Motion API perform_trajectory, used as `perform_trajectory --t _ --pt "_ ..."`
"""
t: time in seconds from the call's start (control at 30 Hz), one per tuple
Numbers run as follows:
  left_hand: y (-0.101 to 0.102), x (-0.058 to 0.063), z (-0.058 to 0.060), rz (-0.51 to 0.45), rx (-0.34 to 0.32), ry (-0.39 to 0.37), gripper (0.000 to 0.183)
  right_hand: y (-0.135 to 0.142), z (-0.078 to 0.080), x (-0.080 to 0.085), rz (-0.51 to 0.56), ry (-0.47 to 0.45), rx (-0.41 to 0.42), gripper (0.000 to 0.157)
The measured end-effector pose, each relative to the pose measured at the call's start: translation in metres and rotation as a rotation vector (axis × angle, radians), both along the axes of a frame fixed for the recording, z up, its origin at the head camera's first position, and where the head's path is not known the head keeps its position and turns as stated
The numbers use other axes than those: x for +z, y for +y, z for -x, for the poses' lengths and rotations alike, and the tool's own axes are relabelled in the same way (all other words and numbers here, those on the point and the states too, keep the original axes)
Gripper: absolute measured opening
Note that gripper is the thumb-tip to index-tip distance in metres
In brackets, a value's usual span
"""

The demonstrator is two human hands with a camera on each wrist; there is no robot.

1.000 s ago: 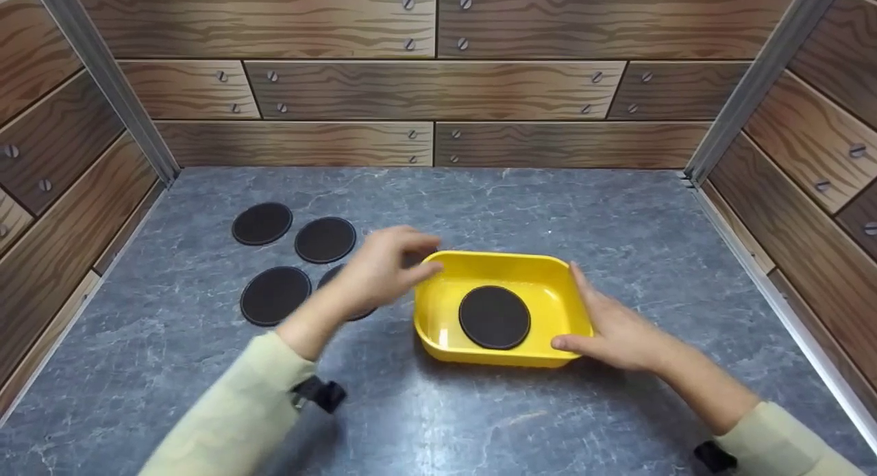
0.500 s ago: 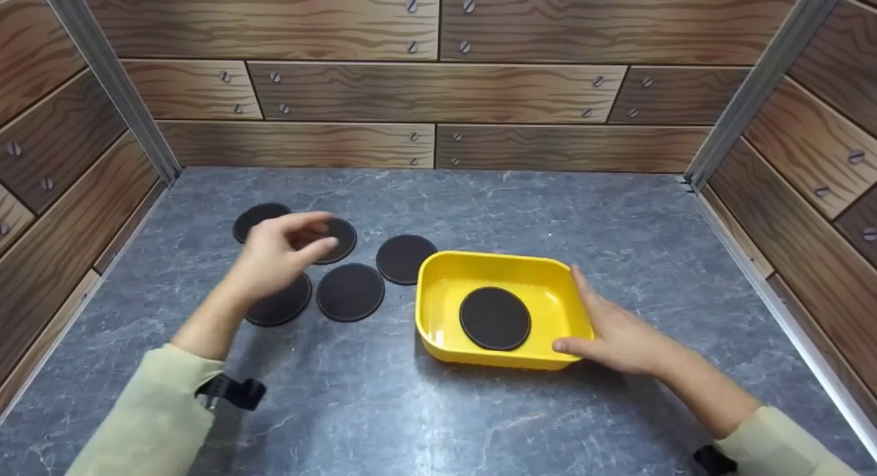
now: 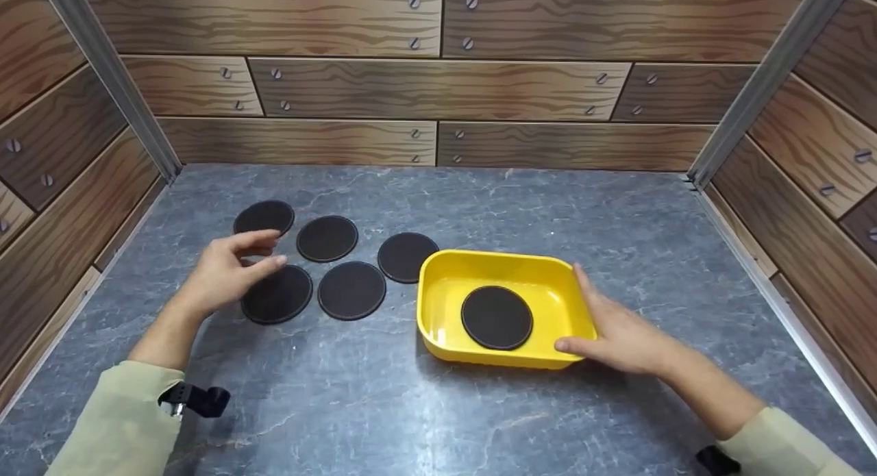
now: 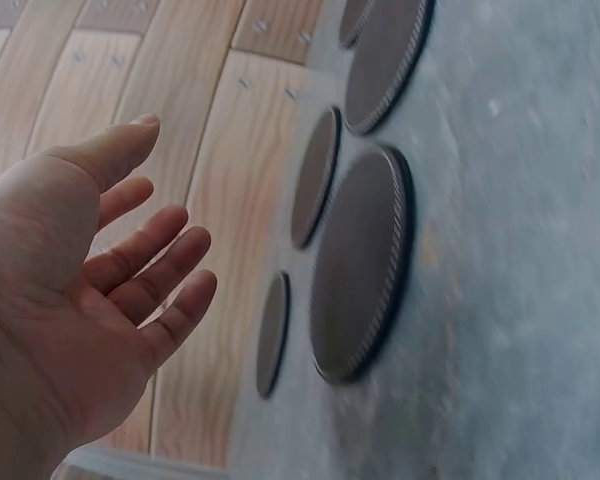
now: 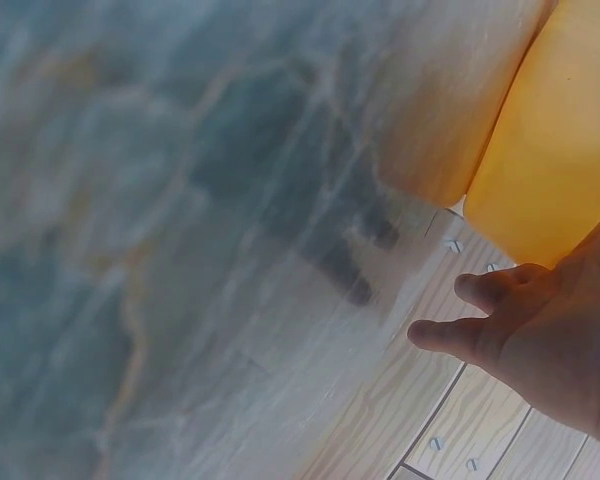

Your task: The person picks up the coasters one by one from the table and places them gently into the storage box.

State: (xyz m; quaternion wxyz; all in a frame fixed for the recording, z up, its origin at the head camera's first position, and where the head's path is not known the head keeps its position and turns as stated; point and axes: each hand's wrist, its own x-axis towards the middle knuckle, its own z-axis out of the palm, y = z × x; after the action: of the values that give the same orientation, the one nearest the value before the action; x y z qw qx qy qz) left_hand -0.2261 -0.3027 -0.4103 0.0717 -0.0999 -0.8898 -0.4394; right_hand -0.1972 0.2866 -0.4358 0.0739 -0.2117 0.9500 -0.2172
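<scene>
In the head view my left hand (image 3: 223, 267) hovers over the left side of the table, holding nothing, fingers loosely bent. Just under its fingertips lies a round black coaster (image 3: 277, 298); another coaster (image 3: 264, 217) is partly covered behind the hand. Three more black coasters, one of them this coaster (image 3: 351, 291), lie flat to the right. The left wrist view has the hand (image 4: 110, 290) apart from the coasters (image 4: 365, 265). My right hand (image 3: 627, 332) grips the right end of a yellow plastic bin (image 3: 493, 358), thumb over the rim. A single coaster (image 3: 497, 318) lies inside on its floor.
The table (image 3: 438, 428) is grey with a marble pattern. Wood-patterned panels (image 3: 438, 89) wall it at the back and both sides, with metal strips at the corners. One coaster (image 3: 408, 257) lies right by the bin's left rim.
My left hand has moved left, away from the bin and across the coasters, uncovering those nearest the bin. The right hand and the bin have stayed in place.
</scene>
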Motion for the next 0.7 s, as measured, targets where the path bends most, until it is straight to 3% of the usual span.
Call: perform_trajectory --t 0.47,0.7 --pt "-0.035 -0.031 -0.003 0.055 0.017 -0.164 0.064 0.001 -0.002 0.002 -0.002 -0.013 -0.005 0.123" --pt "-0.040 -0.039 -0.002 0.056 0.002 -0.179 0.067 0.000 -0.001 0.003 -0.002 -0.015 0.000 0.123"
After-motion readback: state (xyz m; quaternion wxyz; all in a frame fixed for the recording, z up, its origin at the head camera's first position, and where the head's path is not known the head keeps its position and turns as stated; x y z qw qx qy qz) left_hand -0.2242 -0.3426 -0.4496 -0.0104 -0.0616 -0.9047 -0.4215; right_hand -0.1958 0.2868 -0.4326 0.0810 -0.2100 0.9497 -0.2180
